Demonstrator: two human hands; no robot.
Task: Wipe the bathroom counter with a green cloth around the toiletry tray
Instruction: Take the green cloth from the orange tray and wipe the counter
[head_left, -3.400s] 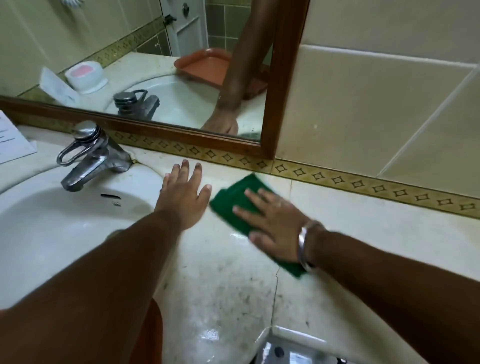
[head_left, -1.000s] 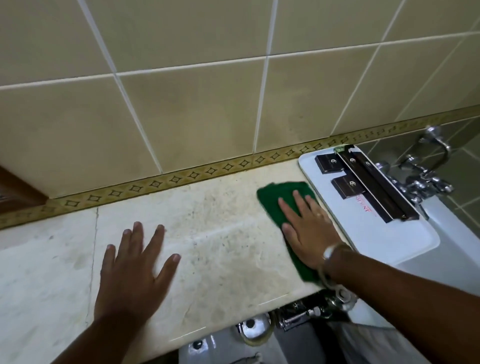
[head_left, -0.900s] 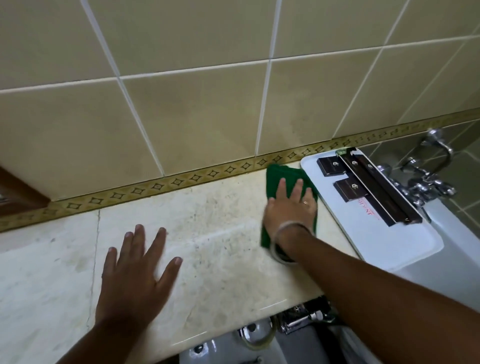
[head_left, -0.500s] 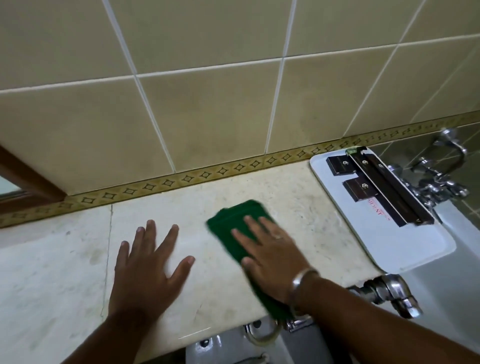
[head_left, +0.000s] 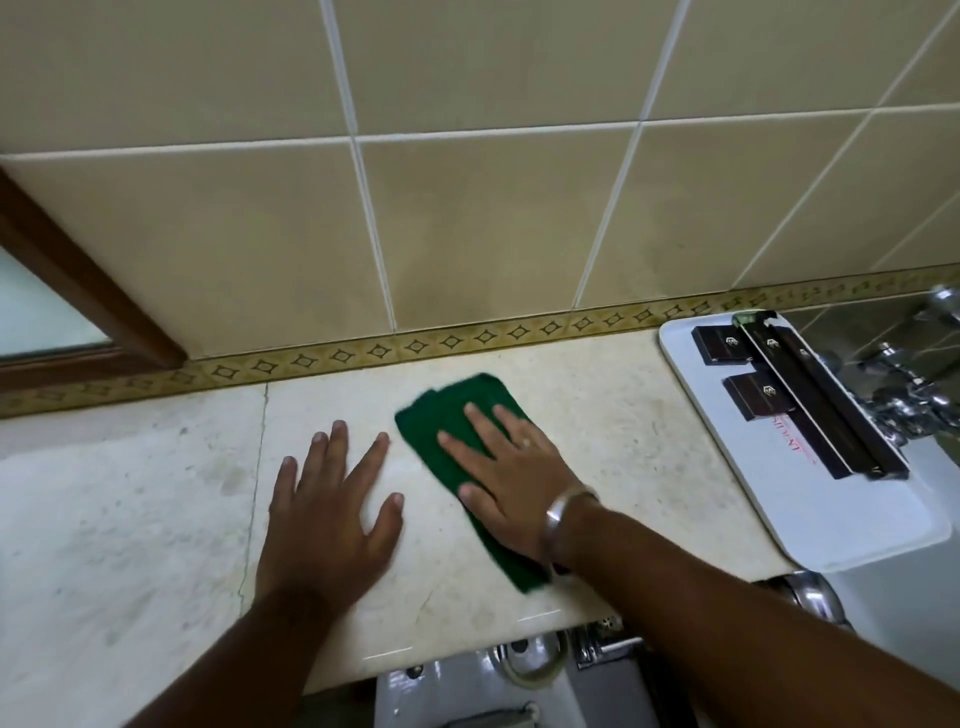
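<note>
A folded green cloth (head_left: 441, 431) lies flat on the pale marble counter (head_left: 613, 431). My right hand (head_left: 511, 478) presses down on it with fingers spread, a metal bangle on the wrist. To its left my left hand (head_left: 332, 514) rests flat on the bare counter, fingers apart, holding nothing. At the counter's right end sits the white toiletry tray (head_left: 831, 519) with several dark boxed items (head_left: 769, 395) along its far side. The cloth is well to the left of the tray, not touching it.
Beige wall tiles with a patterned border strip (head_left: 467, 340) back the counter. A wooden mirror frame (head_left: 88, 306) stands at far left. Chrome taps (head_left: 914, 395) are beyond the tray at right. Below the counter's front edge are chrome pipe fittings (head_left: 810, 597) and a white fixture (head_left: 467, 691).
My right hand has slid the cloth from beside the tray leftward toward my left hand over the last second, then slightly back toward the wall. My left hand has stayed planted.
</note>
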